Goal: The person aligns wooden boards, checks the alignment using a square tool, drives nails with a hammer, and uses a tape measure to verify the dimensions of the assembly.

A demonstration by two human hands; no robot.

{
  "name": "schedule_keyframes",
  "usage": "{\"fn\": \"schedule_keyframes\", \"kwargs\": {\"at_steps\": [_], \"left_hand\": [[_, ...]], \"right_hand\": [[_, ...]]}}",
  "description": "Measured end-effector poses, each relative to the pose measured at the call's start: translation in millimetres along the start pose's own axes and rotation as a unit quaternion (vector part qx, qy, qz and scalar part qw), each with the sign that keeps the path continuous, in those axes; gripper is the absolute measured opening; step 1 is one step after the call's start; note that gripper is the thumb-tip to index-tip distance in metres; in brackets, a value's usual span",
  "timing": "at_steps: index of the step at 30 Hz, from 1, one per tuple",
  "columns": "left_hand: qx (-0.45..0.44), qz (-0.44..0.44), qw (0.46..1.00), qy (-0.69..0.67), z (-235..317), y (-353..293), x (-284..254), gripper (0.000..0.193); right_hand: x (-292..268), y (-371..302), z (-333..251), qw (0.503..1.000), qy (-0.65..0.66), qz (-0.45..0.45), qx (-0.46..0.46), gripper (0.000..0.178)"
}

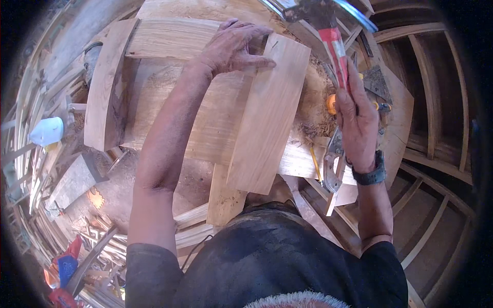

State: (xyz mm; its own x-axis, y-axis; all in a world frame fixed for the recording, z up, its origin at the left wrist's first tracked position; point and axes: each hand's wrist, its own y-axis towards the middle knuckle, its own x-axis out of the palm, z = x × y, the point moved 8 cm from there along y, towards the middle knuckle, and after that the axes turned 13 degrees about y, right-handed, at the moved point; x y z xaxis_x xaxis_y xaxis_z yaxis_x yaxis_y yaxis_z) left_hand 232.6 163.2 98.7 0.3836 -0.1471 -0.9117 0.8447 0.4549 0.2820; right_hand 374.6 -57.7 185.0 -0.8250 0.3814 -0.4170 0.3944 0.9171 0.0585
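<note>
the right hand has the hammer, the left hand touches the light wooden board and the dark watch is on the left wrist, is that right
Not quite: the head view shows the dark watch on the right wrist. The right hand does have the hammer, and the left hand touches the light wooden board.

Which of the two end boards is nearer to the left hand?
The right board: the left hand is at its edge. The left board has no hand near it.

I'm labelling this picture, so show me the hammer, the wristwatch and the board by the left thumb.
Hammer (335, 52), head camera: on its handle.
Wristwatch (371, 176), head camera: on its strap.
Board (269, 114), head camera: middle of its broad face.
</note>
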Motion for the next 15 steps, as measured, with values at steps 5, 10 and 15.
{"fn": "schedule_keyframes", "kwargs": {"at_steps": [5, 10, 15], "left_hand": [[0.0, -0.015, 1.0, 0.0, -1, 1, 2, 0.086], [-0.051, 0.006, 0.998, -0.025, -8, 1, 5, 0.085], [-0.056, -0.002, 0.998, 0.012, 4, 3, 3, 0.087]], "right_hand": [[20, 4, 21, 0.997, 0.037, -0.037, 0.049, 0.049], [15, -2, 9, 1.0, 0.008, -0.01, -0.002, 0.051], [11, -1, -3, 0.988, -0.099, -0.015, -0.117, 0.051]]}}
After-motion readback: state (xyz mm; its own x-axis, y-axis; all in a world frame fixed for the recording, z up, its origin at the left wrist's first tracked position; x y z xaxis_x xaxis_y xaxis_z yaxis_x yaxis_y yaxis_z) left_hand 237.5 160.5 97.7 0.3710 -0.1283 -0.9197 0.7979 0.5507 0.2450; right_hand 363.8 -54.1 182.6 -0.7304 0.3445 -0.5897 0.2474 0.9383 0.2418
